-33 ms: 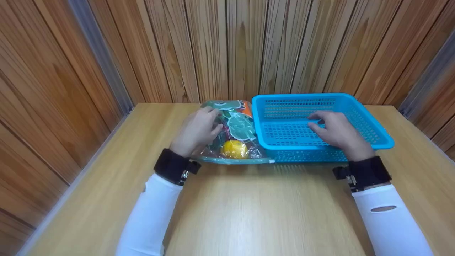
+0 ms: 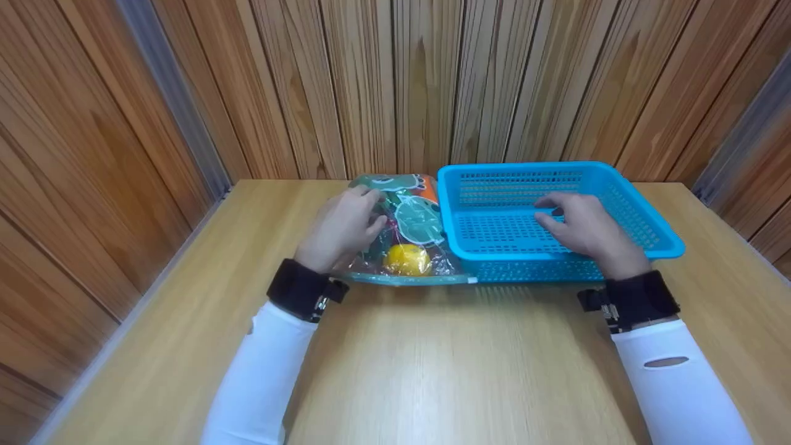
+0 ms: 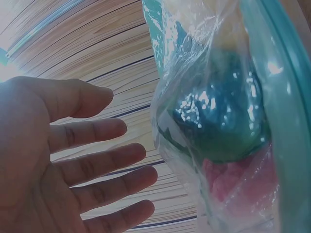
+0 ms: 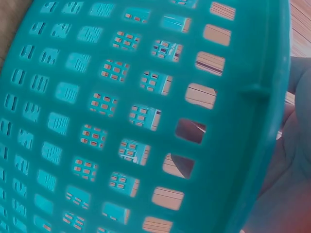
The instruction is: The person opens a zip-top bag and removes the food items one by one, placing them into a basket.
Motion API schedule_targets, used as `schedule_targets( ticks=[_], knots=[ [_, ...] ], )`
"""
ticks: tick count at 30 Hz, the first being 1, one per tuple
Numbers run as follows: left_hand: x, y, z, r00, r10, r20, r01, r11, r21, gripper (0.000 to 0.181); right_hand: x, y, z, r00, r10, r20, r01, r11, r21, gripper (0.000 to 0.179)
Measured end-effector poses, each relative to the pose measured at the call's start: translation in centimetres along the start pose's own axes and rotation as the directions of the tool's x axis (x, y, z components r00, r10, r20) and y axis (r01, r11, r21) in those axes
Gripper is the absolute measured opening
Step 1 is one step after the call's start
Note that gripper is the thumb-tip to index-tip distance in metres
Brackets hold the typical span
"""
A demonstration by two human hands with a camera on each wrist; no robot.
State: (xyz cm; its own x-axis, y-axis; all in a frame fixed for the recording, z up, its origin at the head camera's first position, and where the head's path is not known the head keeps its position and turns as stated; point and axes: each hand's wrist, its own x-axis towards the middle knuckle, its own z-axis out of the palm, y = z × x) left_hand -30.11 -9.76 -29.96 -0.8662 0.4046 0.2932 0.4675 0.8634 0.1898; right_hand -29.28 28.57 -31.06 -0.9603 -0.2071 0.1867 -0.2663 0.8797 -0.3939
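Observation:
A clear zip bag (image 2: pixel 420 225) with green fruit-like prints and an orange patch lies at mid-table. Through its film show a round yellow item (image 2: pixel 408 259), a shiny dark green round item (image 3: pixel 218 116) and a pink one (image 3: pixel 221 182). My left hand (image 2: pixel 343 225) hovers at the bag's left side. In the left wrist view its fingers (image 3: pixel 109 160) are extended and spread, apart from the film. To the bag's right stands a blue plastic basket (image 2: pixel 500 255). Over its inside my right hand (image 2: pixel 587 228) hangs with loosely bent fingers, holding nothing; the basket's wall partly hides it in the right wrist view.
The wooden table (image 2: pixel 426 352) runs back to a wood-plank wall (image 2: pixel 395 86), and more planks (image 2: pixel 80 142) rise on the left. The bag's zip edge (image 2: pixel 408 280) faces the front. Basket and bag sit side by side near the table's back edge.

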Motion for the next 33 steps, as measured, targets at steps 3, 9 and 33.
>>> schedule_targets(
  ticks=[3,9,33],
  knots=[
    [0.00,0.18,0.17,1.000,0.000,0.002,0.000,1.000,-0.006,0.043,-0.26,0.23,0.02,1.000,-0.001,-0.002,0.001,1.000,0.000,0.041],
    [-0.12,0.05,0.38,1.000,-0.009,0.014,0.009,1.000,-0.022,0.044,-0.24,0.45,0.28,1.000,0.001,0.022,-0.001,1.000,-0.002,0.042],
    [-0.11,0.33,-0.38,1.000,0.000,0.017,0.000,1.000,0.009,0.042,-0.14,-0.05,0.25,0.999,-0.034,0.018,0.034,0.999,-0.040,0.040]
  ],
)
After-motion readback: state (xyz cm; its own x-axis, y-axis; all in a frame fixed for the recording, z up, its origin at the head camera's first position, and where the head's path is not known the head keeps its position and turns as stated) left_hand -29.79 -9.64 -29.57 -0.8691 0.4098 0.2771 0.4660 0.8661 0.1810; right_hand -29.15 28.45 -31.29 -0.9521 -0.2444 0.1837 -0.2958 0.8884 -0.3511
